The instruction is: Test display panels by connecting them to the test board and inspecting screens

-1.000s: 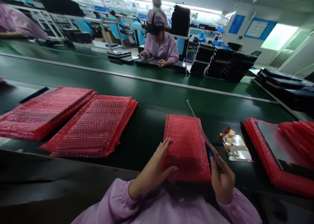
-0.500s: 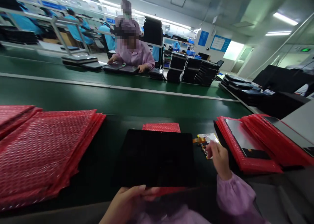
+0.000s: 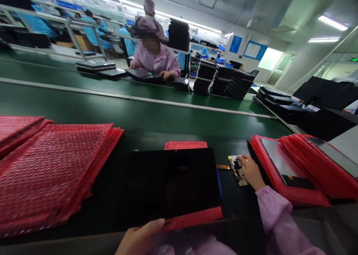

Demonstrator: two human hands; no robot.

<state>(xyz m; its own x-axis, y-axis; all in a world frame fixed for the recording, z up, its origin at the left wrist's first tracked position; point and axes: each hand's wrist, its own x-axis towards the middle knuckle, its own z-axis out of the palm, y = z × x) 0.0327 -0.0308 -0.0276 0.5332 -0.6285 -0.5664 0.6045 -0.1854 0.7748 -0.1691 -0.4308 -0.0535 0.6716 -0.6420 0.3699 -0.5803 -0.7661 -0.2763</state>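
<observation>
A black display panel (image 3: pixel 173 184) is in front of me, over a red bubble-wrap sleeve (image 3: pixel 192 218). My left hand (image 3: pixel 141 235) grips its near edge, thumb on top; the other fingers are hidden underneath. To the right lies a small circuit board (image 3: pixel 237 171), joined to the panel's right side by an orange ribbon cable (image 3: pixel 223 167). My right hand (image 3: pixel 251 173) has its fingertips closed on the board's right edge. A thin blue strip (image 3: pixel 219 185) shows along the panel's right side.
Red bubble-wrap sleeves (image 3: pixel 56 169) are stacked at the left. More sleeves (image 3: pixel 304 189) with panels on them lie at the right. Across the green bench (image 3: pixel 156 115), a co-worker (image 3: pixel 158 59) in pink handles dark devices, beside tall stacks of black units (image 3: pixel 205 76).
The panel has shifted left and turned slightly, showing more red sleeve at its near edge. The circuit board has turned, with my right hand now further over it.
</observation>
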